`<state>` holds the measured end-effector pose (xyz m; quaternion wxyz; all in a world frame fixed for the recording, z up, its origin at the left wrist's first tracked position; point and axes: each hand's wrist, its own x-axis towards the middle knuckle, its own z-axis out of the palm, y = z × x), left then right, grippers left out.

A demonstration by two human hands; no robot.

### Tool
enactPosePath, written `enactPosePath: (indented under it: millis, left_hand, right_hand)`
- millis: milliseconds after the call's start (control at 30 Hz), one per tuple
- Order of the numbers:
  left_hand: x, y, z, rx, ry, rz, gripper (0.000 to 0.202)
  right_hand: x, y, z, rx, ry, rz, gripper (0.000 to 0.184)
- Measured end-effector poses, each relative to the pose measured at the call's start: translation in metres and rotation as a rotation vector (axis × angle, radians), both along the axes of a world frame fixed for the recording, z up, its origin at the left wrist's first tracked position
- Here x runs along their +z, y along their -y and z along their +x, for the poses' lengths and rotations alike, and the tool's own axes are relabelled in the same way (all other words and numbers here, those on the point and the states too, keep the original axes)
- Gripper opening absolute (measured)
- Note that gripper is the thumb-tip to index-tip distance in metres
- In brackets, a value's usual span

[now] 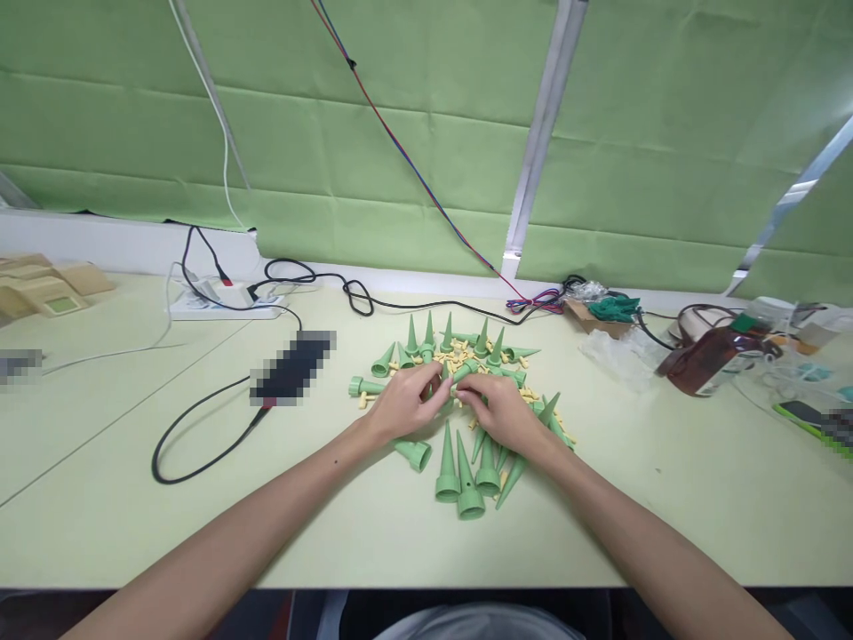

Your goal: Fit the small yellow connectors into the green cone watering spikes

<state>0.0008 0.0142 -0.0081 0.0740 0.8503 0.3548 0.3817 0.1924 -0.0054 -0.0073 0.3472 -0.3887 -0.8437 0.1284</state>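
Green and tapered, one cone [465,370] sits right between my two hands, its narrow end against the fingertips of my left hand [406,402], which are pinched together on it. Thumb and fingers of my right hand [498,409] are drawn together just beside it; whether they grip a small piece I cannot tell, as the fingers hide it. Just beyond this grip, small yellow pieces [461,358] lie in a loose heap. Close on my body's side, several loose green cones [447,476] lie with their wide, hollow ends toward me, and more green cones [429,340] ring the heap's far edge. Farther off to the right is a cardboard box [603,328] with green gloves [614,308] on it; off to the left, a blurred dark device [293,372] trails a black cable [200,478]. Well past everything, green panels [400,178] line the wall behind the table [320,542].
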Motion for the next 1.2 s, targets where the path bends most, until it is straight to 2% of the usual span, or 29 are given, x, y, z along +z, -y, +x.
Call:
enactPosePath:
  millis: [167,500,833,1200]
  left_hand:
    - [0.0010,0.0027,0.0011,-0.030,0.016,0.037,0.023]
    - [-0.0013,0.0023,0.0021,-0.017,0.021,0.078,0.022]
    - [0.0010,0.0006,0.0034,0.101,0.059,0.105,0.022]
    - [0.0010,0.0004,0.0041,0.107,0.074,0.130,0.022]
  right_hand:
    - [-0.0001,-0.0003,0.0011,-0.025,-0.039,-0.024,0.026]
    - [-0.0007,-0.0002,0.0013,-0.052,-0.051,-0.033,0.024]
    - [0.0040,0.0032,-0.0001,-0.017,-0.035,0.046,0.017]
    - [0.0045,0.0042,0.0002,-0.023,-0.044,0.005,0.005]
